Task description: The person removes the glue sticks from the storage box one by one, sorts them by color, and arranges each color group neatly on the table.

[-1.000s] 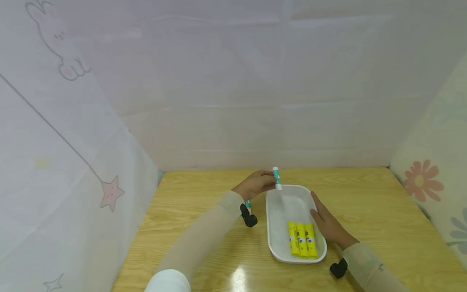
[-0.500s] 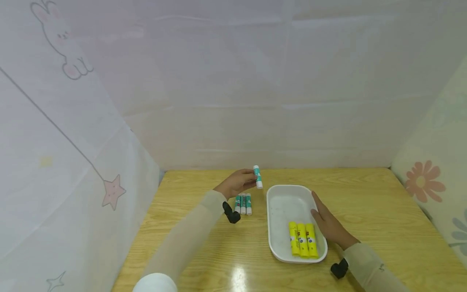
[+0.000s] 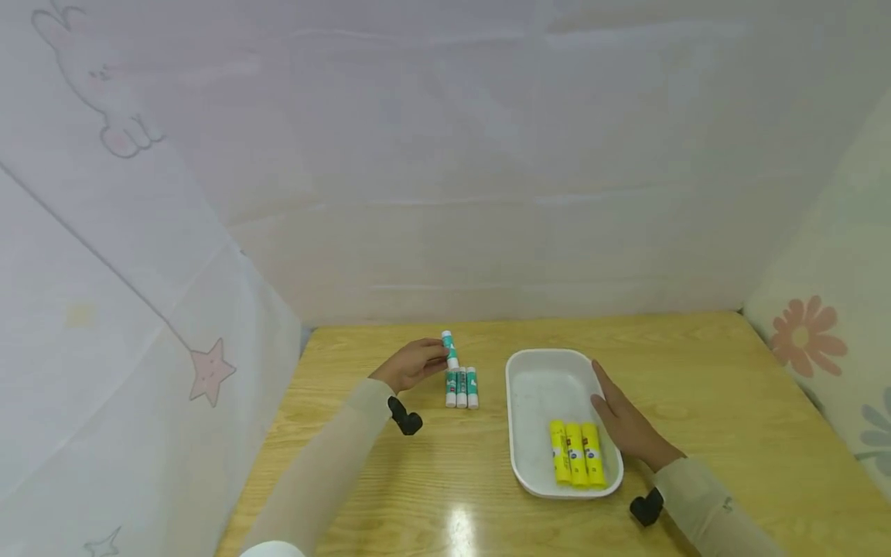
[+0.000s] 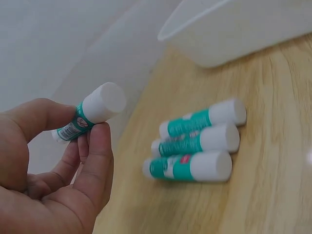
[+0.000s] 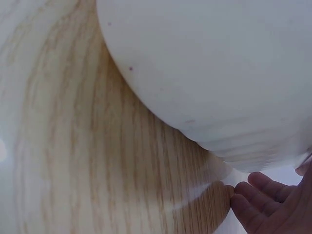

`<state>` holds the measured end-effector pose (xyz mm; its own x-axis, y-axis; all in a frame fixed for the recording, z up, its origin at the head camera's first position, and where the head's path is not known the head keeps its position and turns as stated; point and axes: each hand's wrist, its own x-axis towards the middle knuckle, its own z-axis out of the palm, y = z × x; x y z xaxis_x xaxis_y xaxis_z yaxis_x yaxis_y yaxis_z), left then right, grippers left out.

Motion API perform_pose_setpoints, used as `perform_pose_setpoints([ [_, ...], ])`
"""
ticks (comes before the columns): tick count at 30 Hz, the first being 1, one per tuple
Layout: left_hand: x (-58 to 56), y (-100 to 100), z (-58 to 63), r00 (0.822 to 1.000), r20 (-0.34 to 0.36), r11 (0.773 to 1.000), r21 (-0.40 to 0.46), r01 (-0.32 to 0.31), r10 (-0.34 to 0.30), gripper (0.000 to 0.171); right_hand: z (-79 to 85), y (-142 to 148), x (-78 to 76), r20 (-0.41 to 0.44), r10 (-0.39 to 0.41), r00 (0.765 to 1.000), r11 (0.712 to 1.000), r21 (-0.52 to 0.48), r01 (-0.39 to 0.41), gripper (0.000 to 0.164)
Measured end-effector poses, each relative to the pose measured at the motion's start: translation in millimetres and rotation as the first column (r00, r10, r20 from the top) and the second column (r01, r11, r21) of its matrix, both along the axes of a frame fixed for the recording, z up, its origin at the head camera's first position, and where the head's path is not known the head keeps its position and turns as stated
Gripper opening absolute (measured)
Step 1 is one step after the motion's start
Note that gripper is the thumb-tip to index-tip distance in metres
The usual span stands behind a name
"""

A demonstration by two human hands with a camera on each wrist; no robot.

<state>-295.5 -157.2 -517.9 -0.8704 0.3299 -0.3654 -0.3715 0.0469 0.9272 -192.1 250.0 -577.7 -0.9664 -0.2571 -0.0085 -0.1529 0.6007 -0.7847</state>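
Note:
My left hand (image 3: 415, 365) pinches a teal-and-white glue stick (image 4: 103, 103) between thumb and fingers. The stick is tilted, white cap toward me, at the far side of a row of three matching glue sticks (image 3: 462, 388) lying side by side on the table. To the right stands a white tray (image 3: 518, 464) holding three yellow tubes (image 3: 576, 455) laid side by side in its near end. My right hand (image 3: 626, 425) rests at the tray's right side, thumb at the rim. In the right wrist view its fingers (image 5: 265, 187) extend loosely beside the tray's outer wall.
The wooden table (image 3: 376, 480) reaches back to a pale fabric wall (image 3: 445, 193). Printed sheets with a star (image 3: 212, 372) and a flower (image 3: 807, 339) close off the left and right sides.
My left hand has carried the glue stick leftward from over the tray to the row's far end, lowering it at the last. My right hand and the tray stay in place.

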Motion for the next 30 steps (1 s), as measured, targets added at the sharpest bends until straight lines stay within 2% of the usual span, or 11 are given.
perform_pose_setpoints([
  [6,5.4,-17.5,-7.3,1.000,0.021,0.998,-0.059,-0.017,0.018,0.054,0.4,0.4,-2.5,-0.012,0.007,1.000,1.000,0.011,-0.007,0.066],
  [9,8.2,-22.8,-10.4,0.999,0.030,0.992,-0.121,-0.024,0.028,0.053,-0.4,-0.1,-2.6,-0.017,0.005,1.000,1.000,0.015,-0.005,0.066],
  [13,10.1,-27.9,-17.1,1.000,0.025,0.976,-0.216,-0.011,0.017,0.052,-0.2,-0.7,-2.6,-0.027,0.010,1.000,1.000,0.014,-0.009,0.066],
  [20,8.9,-29.1,-31.7,1.000,0.015,0.950,-0.312,0.017,-0.012,0.043,-0.4,-1.0,-2.9,-0.011,0.009,1.000,1.000,0.008,-0.009,0.066],
  [30,15.3,-19.9,-28.6,0.999,-0.023,0.918,-0.394,0.028,-0.041,0.039,-3.1,-0.2,-1.4,-0.006,-0.004,1.000,1.000,0.015,0.004,0.066],
])
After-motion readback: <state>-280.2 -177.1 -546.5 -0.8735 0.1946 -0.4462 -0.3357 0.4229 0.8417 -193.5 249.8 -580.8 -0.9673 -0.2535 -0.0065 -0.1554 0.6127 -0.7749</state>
